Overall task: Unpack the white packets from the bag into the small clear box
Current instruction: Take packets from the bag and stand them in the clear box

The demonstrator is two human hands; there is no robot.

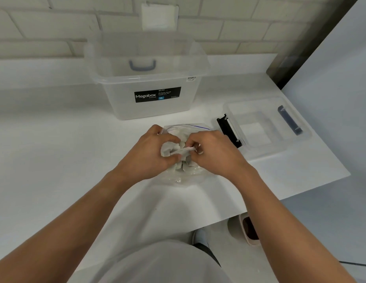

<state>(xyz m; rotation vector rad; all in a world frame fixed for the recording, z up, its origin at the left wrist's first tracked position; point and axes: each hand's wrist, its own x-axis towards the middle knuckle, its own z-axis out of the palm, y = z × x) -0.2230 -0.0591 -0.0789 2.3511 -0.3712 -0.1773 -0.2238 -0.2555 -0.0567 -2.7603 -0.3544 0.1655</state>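
The left hand [149, 152] and right hand [214, 152] are covering most of the bag [186, 178] and the white packets [167, 150], so the packets cannot be counted, and several fingertips are disappearing among them. The label [157, 94] on the large box is showing fine print too small to read. The table [55, 139] is hiding part of a slipper [247, 229].

Large Megabox bin [120, 105], slipper [250, 231] on floor

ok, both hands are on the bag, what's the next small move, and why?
Probably lift the right hand, which pinches a white packet, clear of the bag and carry it right to the small clear box: it stands open, and the left hand holds the other packets.
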